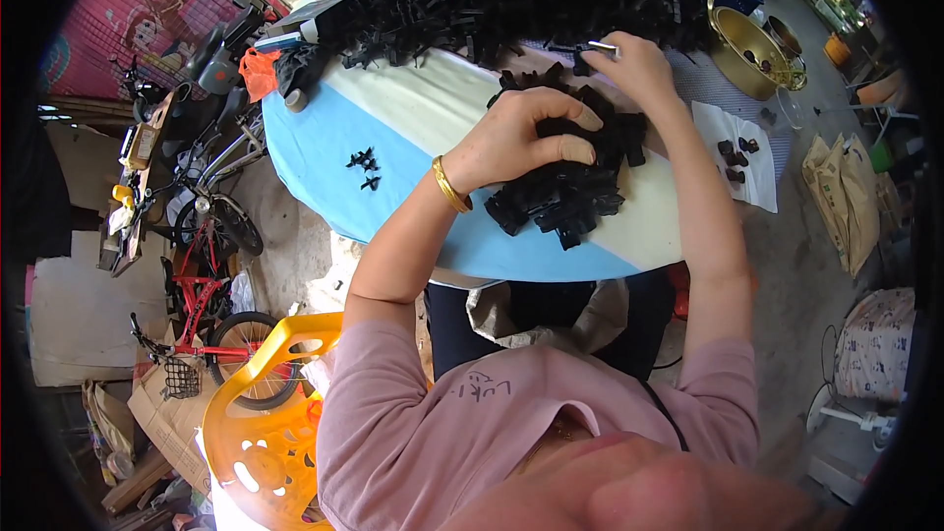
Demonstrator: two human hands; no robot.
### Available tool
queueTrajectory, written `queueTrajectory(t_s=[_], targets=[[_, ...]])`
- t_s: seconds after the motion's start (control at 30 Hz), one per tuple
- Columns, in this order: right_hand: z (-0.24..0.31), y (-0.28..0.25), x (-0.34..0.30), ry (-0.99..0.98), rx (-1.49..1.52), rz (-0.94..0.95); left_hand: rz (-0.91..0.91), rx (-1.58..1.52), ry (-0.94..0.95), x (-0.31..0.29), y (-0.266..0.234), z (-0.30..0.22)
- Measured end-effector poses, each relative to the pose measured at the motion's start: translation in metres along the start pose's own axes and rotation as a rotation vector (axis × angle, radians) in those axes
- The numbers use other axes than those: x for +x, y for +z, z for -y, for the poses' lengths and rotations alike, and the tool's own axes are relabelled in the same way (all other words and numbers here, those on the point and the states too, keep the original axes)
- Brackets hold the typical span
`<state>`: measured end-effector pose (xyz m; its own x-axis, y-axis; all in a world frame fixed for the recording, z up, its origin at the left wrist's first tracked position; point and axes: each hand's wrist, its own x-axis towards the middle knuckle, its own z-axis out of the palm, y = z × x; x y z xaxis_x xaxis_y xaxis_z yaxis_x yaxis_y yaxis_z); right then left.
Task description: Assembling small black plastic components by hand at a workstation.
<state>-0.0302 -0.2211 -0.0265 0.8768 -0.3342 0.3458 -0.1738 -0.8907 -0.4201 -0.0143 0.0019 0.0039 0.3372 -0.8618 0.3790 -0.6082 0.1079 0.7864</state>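
A small heap of black plastic parts (560, 202) lies on the cloth-covered table in front of me. My left hand (526, 138) is curled over the top of this heap, thumb and fingers bent around some of the parts. Just beyond it on the right, my right hand (629, 69) pinches a slim silver-coloured tool (602, 46), whose kind I cannot make out. Dark pieces lie close to that tool's tip. Further back, a much larger mound of the same-looking black parts (511, 0) spreads across the table. Several small black bits (364, 162) sit apart on the left.
The table's blue-and-cream striped cloth (320, 147) ends near my lap. Right of my arm, dark pieces rest on a white sheet (752, 187), near a gold-coloured basin (752, 59). A yellow plastic chair (265, 423) and a red bicycle (202, 305) stand at left.
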Motion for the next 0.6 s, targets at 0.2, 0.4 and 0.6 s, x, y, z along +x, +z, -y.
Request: queueTrajectory(t_s=[0.2, 0.4, 0.6], targets=[[0.002, 0.025, 0.013, 0.073, -0.143, 0.169, -0.337, -0.372, -0.113, 0.006, -0.008, 0.017], [-0.001, 0.001, 0.008, 0.071, 0.116, 0.131, -0.575, -0.701, -0.288, 0.006, -0.019, 0.029], [0.041, -0.028, -0.024, -0.262, 0.625, 0.068, -0.378, -0.888, -0.353, 0.008, -0.018, 0.031]])
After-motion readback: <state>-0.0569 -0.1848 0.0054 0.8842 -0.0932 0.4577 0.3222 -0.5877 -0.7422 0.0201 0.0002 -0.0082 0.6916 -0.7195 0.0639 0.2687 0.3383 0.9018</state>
